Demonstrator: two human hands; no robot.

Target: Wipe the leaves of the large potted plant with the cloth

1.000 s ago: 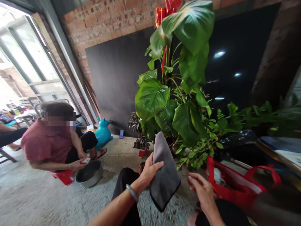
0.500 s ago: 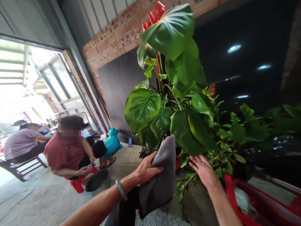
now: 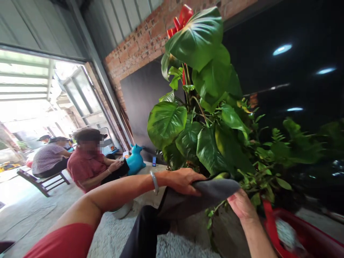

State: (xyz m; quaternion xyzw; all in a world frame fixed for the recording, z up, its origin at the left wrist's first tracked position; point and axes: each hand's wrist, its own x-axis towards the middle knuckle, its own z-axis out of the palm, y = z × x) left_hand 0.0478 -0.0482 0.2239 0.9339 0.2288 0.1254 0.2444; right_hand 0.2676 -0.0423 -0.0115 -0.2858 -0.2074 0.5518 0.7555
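Observation:
My left hand (image 3: 185,181), below a bracelet on the wrist, grips a folded grey cloth (image 3: 199,200) with a dark edge. The cloth stretches rightward under the big leaves of a tall potted plant (image 3: 212,147). A yellowish-green leaf tip (image 3: 221,176) shows just above the cloth's upper edge. At the cloth's right end, my right hand (image 3: 242,204) is closed on it, with its fingers partly hidden behind the fabric.
A red basket (image 3: 270,218) stands at lower right, beside smaller leafy plants (image 3: 268,172). Left of the plant are a blue animal figure (image 3: 136,161), a phone (image 3: 154,161), a grey bucket (image 3: 122,209) and a seated person (image 3: 87,161). Dark panels line the brick wall (image 3: 142,43).
My left hand has moved right and turned the cloth from hanging upright to lying sideways under the leaves. My right hand, open before, has closed on its right end. The view has shifted left.

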